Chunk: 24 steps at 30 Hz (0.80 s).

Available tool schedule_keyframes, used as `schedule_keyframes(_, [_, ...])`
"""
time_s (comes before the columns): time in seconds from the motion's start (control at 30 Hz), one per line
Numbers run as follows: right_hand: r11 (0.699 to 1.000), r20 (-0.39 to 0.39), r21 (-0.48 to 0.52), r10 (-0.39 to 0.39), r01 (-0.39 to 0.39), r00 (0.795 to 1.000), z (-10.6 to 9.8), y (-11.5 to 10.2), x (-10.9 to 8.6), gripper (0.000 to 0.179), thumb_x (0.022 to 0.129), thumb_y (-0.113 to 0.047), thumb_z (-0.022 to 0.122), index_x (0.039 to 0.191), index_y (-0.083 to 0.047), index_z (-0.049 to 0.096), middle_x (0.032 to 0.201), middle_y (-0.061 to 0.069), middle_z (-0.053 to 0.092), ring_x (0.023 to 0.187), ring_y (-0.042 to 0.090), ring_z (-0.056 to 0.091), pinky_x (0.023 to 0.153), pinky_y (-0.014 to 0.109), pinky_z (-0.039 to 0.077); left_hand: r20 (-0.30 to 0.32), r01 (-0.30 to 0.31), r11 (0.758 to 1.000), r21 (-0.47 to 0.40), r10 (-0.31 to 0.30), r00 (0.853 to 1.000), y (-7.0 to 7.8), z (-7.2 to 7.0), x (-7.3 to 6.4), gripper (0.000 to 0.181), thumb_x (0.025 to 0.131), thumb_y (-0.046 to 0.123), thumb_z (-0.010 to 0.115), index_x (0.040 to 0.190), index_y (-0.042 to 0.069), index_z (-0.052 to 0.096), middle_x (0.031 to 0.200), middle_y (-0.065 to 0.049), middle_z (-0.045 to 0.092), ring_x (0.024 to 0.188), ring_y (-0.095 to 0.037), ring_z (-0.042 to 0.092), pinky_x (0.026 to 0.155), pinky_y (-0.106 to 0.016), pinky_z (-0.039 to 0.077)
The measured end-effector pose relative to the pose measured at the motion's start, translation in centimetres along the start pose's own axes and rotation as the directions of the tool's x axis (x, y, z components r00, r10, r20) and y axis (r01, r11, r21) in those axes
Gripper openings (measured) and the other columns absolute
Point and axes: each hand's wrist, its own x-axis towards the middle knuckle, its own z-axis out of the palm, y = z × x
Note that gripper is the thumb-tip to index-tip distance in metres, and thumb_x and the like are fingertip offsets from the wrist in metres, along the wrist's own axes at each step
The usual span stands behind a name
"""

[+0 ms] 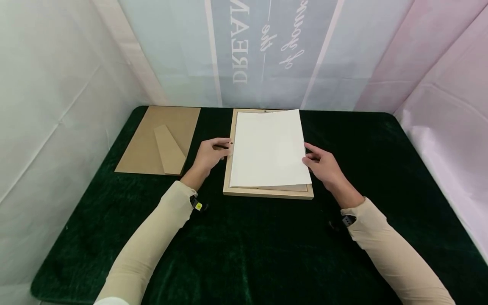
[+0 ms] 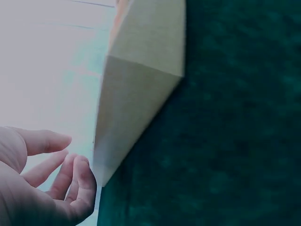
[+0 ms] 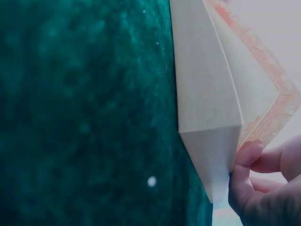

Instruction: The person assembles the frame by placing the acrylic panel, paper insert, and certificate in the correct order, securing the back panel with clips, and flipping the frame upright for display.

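head view: blank white sheet (image 1: 270, 148); right wrist view: orange patterned border (image 3: 285, 100)

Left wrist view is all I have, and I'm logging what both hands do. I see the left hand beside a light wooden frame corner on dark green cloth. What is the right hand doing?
Observer: The right hand pinches the right edge of a plain white rectangular paper sheet lying over the light wooden rectangular frame.
Operator: Thanks. Is anything else lying on the cloth, out of my view?
Observer: Yes, the head view shows a flat brown rectangular board to the left of the frame and apart from it, with a long tapered brown strip on top.
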Motion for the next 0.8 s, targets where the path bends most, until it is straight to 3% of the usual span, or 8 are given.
schedule_keyframes(0.2, [0.999, 0.000, -0.051, -0.004, 0.004, 1.000, 0.3, -0.8, 0.1, 0.055, 0.103, -0.019, 0.053, 0.156, -0.016, 0.035, 0.126, 0.018, 0.059, 0.102, 0.025, 0.060, 0.071, 0.019, 0.050, 0.020, 0.001, 0.999, 0.054, -0.002, 1.000, -0.3, 0.2, -0.4, 0.035, 0.094, 0.007, 0.067, 0.127, 0.016, 0.067, 0.124, -0.007, 0.062, 0.105, -0.022, 0.059, 0.094, -0.036, 0.054])
schedule_keyframes(0.37, [0.990, -0.011, -0.136, -0.026, 0.025, 1.000, 0.4, -1.3, 0.1, 0.054, 0.103, -0.020, 0.054, 0.154, -0.013, 0.038, 0.125, 0.017, 0.061, 0.099, 0.025, 0.060, 0.071, 0.020, 0.051, 0.054, -0.061, 0.981, 0.184, 0.051, 0.997, 0.0, 0.4, -0.7, 0.037, 0.092, 0.009, 0.070, 0.128, 0.016, 0.067, 0.129, -0.008, 0.058, 0.109, -0.024, 0.056, 0.094, -0.038, 0.054])
schedule_keyframes(0.47, [0.977, -0.020, -0.206, -0.066, 0.060, 0.998, 0.3, -1.5, 0.1, 0.052, 0.102, -0.021, 0.055, 0.151, -0.010, 0.042, 0.123, 0.017, 0.063, 0.101, 0.028, 0.061, 0.071, 0.024, 0.049, 0.100, -0.119, 0.943, 0.310, 0.092, 0.991, 0.3, 0.6, -1.0, 0.038, 0.091, 0.012, 0.073, 0.128, 0.017, 0.068, 0.133, -0.007, 0.056, 0.114, -0.025, 0.055, 0.092, -0.040, 0.055])
schedule_keyframes(0.57, [0.964, -0.019, -0.255, -0.087, 0.079, 0.996, 0.1, -1.6, 0.2, 0.052, 0.102, -0.021, 0.057, 0.150, -0.008, 0.044, 0.122, 0.016, 0.063, 0.104, 0.030, 0.062, 0.071, 0.027, 0.048, 0.160, -0.188, 0.883, 0.430, 0.131, 0.978, 0.6, 0.8, -1.2, 0.041, 0.090, 0.014, 0.075, 0.130, 0.017, 0.067, 0.138, -0.008, 0.054, 0.120, -0.027, 0.053, 0.097, -0.042, 0.053])
schedule_keyframes(0.67, [0.959, -0.013, -0.272, -0.088, 0.081, 0.996, 0.1, -1.6, 0.3, 0.052, 0.101, -0.021, 0.058, 0.149, -0.007, 0.045, 0.121, 0.015, 0.063, 0.104, 0.029, 0.063, 0.070, 0.029, 0.047, 0.207, -0.230, 0.835, 0.500, 0.143, 0.968, 0.8, 1.0, -1.5, 0.045, 0.088, 0.017, 0.077, 0.132, 0.018, 0.066, 0.143, -0.008, 0.051, 0.128, -0.028, 0.046, 0.105, -0.045, 0.046])
schedule_keyframes(0.8, [0.957, -0.005, -0.276, -0.091, 0.086, 0.996, -0.1, -1.5, 0.4, 0.052, 0.100, -0.020, 0.059, 0.148, -0.006, 0.046, 0.121, 0.015, 0.063, 0.101, 0.028, 0.062, 0.069, 0.030, 0.046, 0.249, -0.257, 0.787, 0.561, 0.135, 0.959, 1.0, 1.3, -1.7, 0.049, 0.087, 0.020, 0.079, 0.134, 0.019, 0.065, 0.146, -0.008, 0.049, 0.131, -0.028, 0.036, 0.108, -0.047, 0.041])
